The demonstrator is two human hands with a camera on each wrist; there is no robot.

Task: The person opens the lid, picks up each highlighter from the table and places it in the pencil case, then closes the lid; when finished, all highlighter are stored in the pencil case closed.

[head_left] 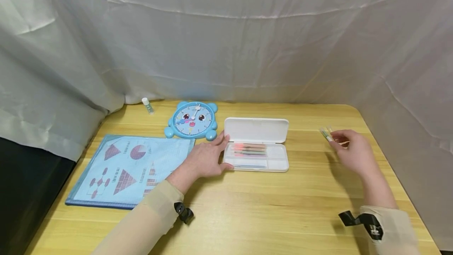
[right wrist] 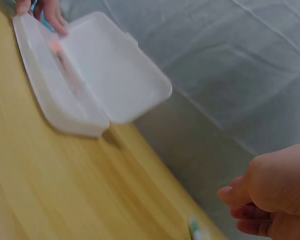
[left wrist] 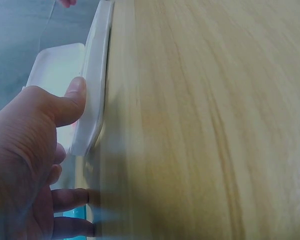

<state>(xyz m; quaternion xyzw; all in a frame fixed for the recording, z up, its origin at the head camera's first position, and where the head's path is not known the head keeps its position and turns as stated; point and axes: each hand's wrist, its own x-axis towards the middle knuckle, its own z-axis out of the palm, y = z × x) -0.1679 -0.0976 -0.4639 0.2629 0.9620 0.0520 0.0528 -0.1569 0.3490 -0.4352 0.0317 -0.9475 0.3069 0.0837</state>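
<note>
White case (head_left: 277, 163) lies between the hands (head_left: 209, 158) (head_left: 355, 153), touching only the left.

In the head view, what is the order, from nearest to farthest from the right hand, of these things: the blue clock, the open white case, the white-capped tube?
Starting from the right hand:
1. Open white case: to its left, by the left hand.
2. Blue clock: farther left, beyond the left hand.
3. White-capped tube: farthest left, near the curtain.
</note>
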